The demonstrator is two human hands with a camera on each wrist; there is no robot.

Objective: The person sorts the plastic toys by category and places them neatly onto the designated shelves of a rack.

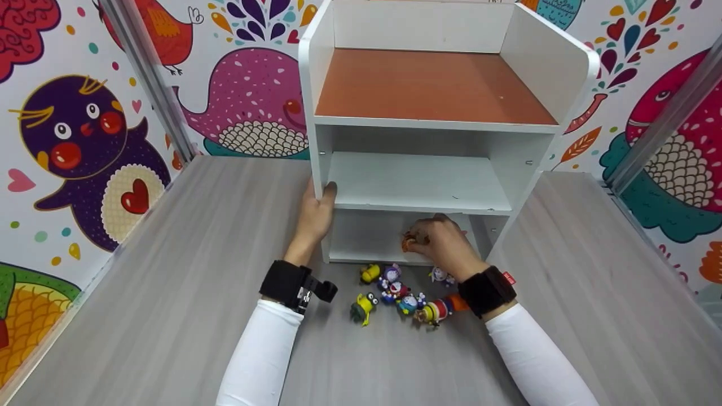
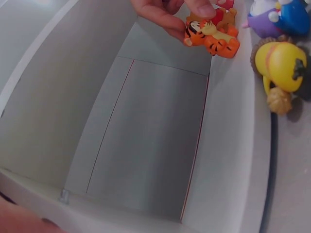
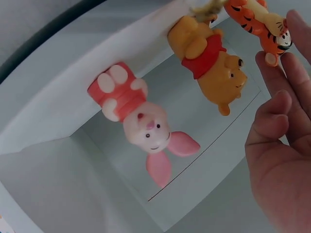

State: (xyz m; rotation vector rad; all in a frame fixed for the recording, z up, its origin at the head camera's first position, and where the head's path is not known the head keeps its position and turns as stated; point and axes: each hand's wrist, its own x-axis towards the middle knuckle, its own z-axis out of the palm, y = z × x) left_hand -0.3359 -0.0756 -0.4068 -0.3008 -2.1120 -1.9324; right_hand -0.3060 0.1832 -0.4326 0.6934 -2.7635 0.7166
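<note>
My right hand (image 1: 445, 242) reaches into the bottom level of a white shelf unit (image 1: 423, 210). Its fingertips pinch the head of an orange striped tiger figurine (image 3: 257, 24), which sits at the front edge of that level, as the left wrist view (image 2: 221, 43) also shows. Beside it in the right wrist view sit a yellow bear figurine (image 3: 211, 63) in a red shirt and a pink piglet figurine (image 3: 141, 116). My left hand (image 1: 317, 217) grips the front edge of the unit's left side panel, thumb on the inner side.
Several small figurines lie on the grey wooden surface (image 1: 237, 270) before the unit, among them a yellow-and-green one (image 1: 365, 308) and a striped one (image 1: 433, 311). The brown top shelf (image 1: 428, 84) has raised sides. Walls with cartoon animals (image 1: 96, 146) surround the surface.
</note>
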